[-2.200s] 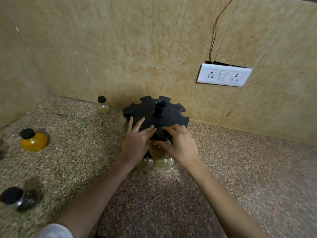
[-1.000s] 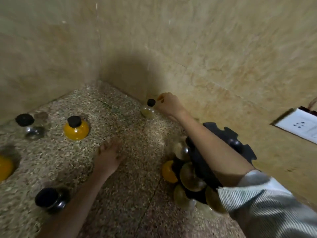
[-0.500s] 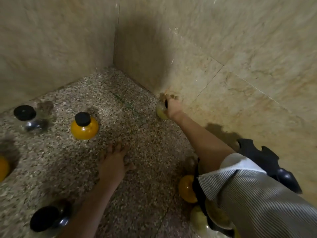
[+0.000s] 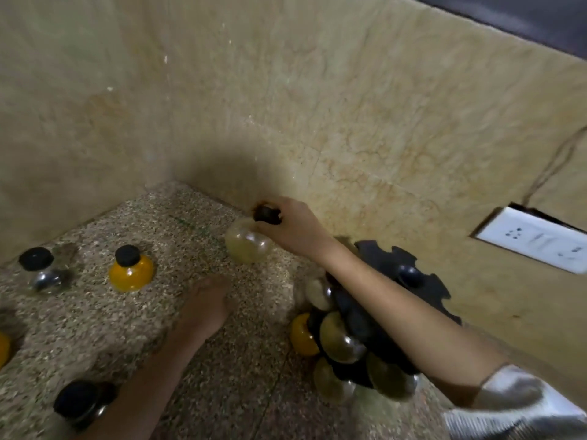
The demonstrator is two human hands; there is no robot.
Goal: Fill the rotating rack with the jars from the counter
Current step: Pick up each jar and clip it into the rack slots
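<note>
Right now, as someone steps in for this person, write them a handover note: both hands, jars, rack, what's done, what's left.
Right hand grips the pale jar by its black cap near the back wall; whether it is off the counter is unclear.
Left hand rests flat on the counter, holding nothing.
Done: the rack already carries several jars on its near side.
Left: seat the pale jar, then the orange jar, the clear jar, the dark jar at front left, and the second orange jar at the left edge.
</note>
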